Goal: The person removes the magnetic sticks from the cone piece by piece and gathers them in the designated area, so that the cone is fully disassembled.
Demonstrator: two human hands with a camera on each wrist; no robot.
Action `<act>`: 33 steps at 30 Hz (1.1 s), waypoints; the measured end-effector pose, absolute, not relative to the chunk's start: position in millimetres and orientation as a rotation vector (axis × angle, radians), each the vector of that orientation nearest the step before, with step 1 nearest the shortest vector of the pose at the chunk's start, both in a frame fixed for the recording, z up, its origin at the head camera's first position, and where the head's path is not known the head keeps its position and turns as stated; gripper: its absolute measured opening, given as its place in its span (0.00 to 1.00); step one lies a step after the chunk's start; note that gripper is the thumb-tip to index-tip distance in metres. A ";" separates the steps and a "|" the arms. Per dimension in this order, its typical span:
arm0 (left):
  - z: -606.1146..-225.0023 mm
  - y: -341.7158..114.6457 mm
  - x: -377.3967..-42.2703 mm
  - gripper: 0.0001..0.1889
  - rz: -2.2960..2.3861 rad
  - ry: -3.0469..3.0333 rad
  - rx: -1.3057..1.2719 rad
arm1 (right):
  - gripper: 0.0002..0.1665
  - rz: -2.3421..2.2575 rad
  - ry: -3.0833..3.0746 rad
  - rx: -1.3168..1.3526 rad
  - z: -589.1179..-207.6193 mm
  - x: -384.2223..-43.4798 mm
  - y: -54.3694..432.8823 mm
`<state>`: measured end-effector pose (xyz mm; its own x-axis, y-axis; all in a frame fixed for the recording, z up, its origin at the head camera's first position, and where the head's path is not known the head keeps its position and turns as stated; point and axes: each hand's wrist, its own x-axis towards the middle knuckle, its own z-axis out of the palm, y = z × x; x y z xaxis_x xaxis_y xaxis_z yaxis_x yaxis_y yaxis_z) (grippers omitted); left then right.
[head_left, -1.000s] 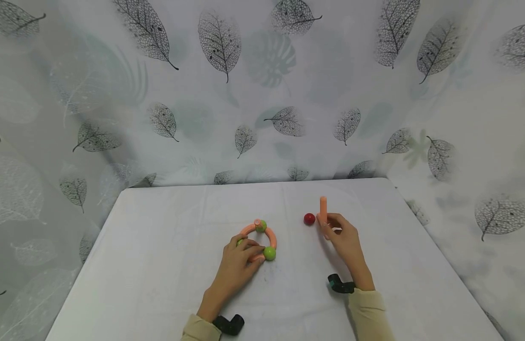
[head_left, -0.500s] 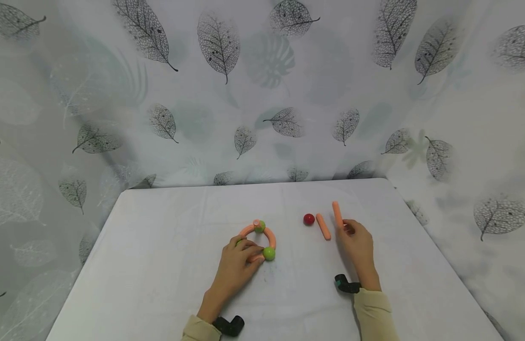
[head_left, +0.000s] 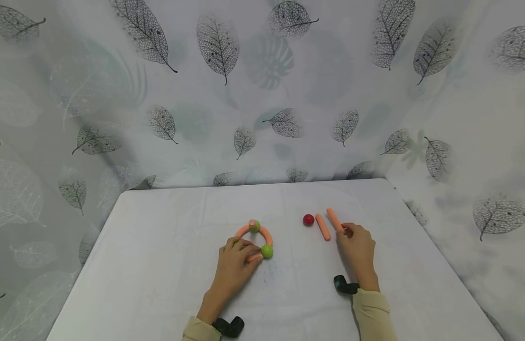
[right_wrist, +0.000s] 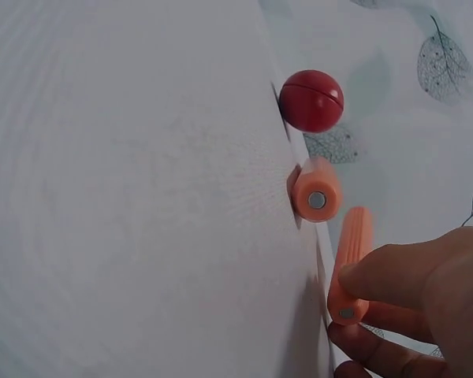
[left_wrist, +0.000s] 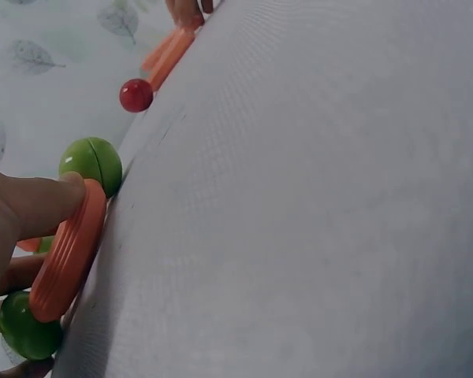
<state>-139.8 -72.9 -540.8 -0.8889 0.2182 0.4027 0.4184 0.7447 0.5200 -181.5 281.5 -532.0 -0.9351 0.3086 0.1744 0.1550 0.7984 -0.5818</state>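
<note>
My left hand (head_left: 234,267) grips the near side of a ring made of curved orange magnetic sticks (head_left: 266,235) and green balls (head_left: 267,251). In the left wrist view, its thumb presses on a ribbed curved stick (left_wrist: 72,256) between two green balls. At the ring's far side an orange stick end (head_left: 252,222) shows by a green ball. My right hand (head_left: 359,248) pinches a straight orange magnetic stick (right_wrist: 352,252) by its near end, the far end tilted up and left. A second straight stick (head_left: 323,227) lies to its left, beside a red ball (head_left: 308,219).
A white cloth covers the table (head_left: 168,265). Behind and at the sides hangs a leaf-print curtain (head_left: 262,94). A black camera mount is strapped to each wrist, the left one (head_left: 229,327) close above the cloth.
My right hand moved right, uncovering the stick lying by the red ball. The stick in its fingers went from upright to leaning left and lower. The ring shifted slightly left under my left hand.
</note>
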 end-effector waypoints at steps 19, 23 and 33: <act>-542.5 -74.6 -139.3 0.11 -0.894 -2.613 -0.583 | 0.20 0.761 -2.757 -0.345 -533.8 -179.0 277.2; -543.1 -74.8 -139.6 0.10 -0.888 -2.618 -0.612 | 0.21 0.755 -2.776 -0.347 -532.6 -179.0 276.3; -541.4 -72.8 -141.7 0.08 -0.895 -2.546 -0.691 | 0.21 0.800 -2.787 -0.372 -521.8 -178.1 274.6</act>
<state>-141.7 -72.8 -541.4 -0.8179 0.3274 0.4731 0.5514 0.6806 0.4824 -178.1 274.6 -521.8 -0.9443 0.2991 0.1372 0.1807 0.8198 -0.5434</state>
